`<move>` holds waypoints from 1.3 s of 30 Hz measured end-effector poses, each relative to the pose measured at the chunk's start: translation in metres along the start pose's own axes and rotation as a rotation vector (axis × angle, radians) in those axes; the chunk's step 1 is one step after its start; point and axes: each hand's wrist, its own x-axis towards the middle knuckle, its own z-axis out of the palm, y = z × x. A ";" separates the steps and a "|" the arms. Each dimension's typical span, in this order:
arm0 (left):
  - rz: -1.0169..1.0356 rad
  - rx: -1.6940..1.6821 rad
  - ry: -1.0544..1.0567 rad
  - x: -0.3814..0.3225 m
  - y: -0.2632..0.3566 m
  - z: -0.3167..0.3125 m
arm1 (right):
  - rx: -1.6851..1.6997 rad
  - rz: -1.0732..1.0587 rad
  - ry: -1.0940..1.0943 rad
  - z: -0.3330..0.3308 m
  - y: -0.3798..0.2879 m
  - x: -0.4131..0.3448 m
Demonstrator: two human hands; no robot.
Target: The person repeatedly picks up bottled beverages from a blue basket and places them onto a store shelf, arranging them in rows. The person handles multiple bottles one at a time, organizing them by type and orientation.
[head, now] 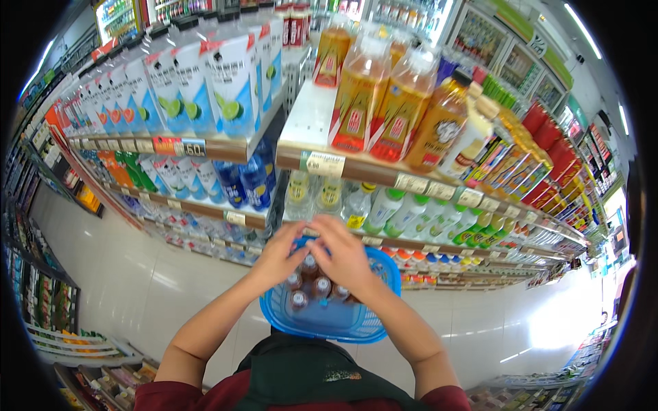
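My left hand (pixel 281 253) and my right hand (pixel 340 251) are raised close together over the far side of a blue plastic basket (pixel 329 331), fingertips near the edge of a lower shelf. Their fingers are bent and blurred, so whether they hold anything cannot be told. Several bottles with dark contents and pale caps (pixel 322 285) stand in the basket below them. Just beyond the hands, clear bottles with yellowish labels (pixel 329 194) line the lower shelf. Above, tall bottles of amber drink (pixel 360 97) stand on the upper shelf.
Hanging drink pouches (pixel 229 90) fill the left shelf, with blue cans (pixel 254 182) below. White-and-green bottles (pixel 385 208) run along the right lower shelf, whose upper edge carries price tags (pixel 323 163). Red and yellow boxes (pixel 558 154) stand farther right. Tiled floor (pixel 154 277) lies around the basket.
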 end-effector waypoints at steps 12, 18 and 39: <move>0.322 -0.111 0.225 0.202 0.157 -0.070 | -0.428 0.006 0.309 -0.140 -0.064 0.201; 0.254 -0.256 0.068 0.180 0.170 -0.078 | -0.223 0.093 0.300 -0.146 -0.065 0.178; 0.421 0.096 -0.009 0.014 0.111 -0.014 | -0.078 0.182 -0.046 -0.115 -0.089 0.019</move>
